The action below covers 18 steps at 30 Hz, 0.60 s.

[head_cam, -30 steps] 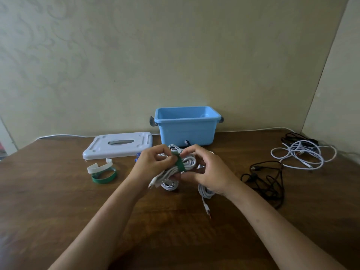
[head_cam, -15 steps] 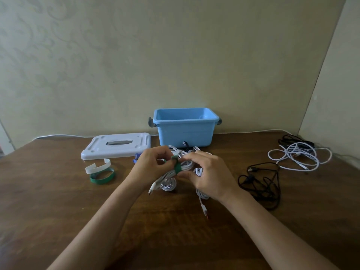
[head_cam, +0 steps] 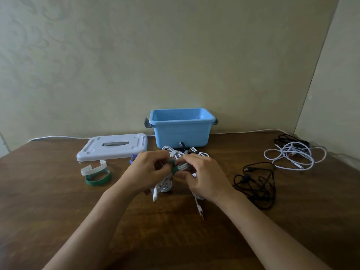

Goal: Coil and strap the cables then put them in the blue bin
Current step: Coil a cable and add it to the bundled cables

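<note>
Both hands, left hand point(head_cam: 150, 170) and right hand point(head_cam: 204, 176), pinch a green strap point(head_cam: 174, 169) round the white cable point(head_cam: 165, 185); bin point(head_cam: 181, 133) apparently empty, black cable point(head_cam: 257, 182) near the table's right edge uncoiled.

- We hold a coiled white cable point(head_cam: 183, 167) over the wooden table, just in front of the bin; two plug ends hang down from it.
- A green strap point(head_cam: 174, 168) wraps around its middle.
- The blue bin point(head_cam: 182, 131) stands open and upright at the wall.
- A loose black cable point(head_cam: 257, 182) lies tangled to our right.
- A loose white cable point(head_cam: 292, 156) sprawls farther right, overlapping another black cable point(head_cam: 288, 137) near the corner.
- A spare green strap point(head_cam: 98, 179) and a white strap point(head_cam: 93, 168) curl at left, touching.
</note>
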Tool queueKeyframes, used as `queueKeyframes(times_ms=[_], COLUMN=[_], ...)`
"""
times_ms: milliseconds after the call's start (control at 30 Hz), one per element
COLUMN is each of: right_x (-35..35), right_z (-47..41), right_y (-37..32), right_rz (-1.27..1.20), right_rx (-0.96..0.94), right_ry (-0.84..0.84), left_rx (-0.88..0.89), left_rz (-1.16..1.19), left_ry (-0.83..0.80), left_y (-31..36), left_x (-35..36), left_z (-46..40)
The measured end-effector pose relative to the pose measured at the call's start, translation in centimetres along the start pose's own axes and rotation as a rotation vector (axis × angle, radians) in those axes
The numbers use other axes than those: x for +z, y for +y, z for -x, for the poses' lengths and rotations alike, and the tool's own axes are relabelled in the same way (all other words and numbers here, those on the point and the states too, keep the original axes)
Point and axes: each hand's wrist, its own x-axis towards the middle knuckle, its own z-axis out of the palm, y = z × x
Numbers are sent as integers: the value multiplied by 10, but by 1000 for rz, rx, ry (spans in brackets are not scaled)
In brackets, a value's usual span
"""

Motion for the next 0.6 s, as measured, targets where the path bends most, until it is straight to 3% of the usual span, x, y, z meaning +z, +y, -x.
queueKeyframes(times_ms=[600], right_x=[1], right_z=[-2], right_y=[-2], right_rz=[-177], right_rx=[177], right_ry=[-24], left_rx=[169], left_rz=[-144], left_ry=[115], left_y=[11], left_x=[2], left_z=[3])
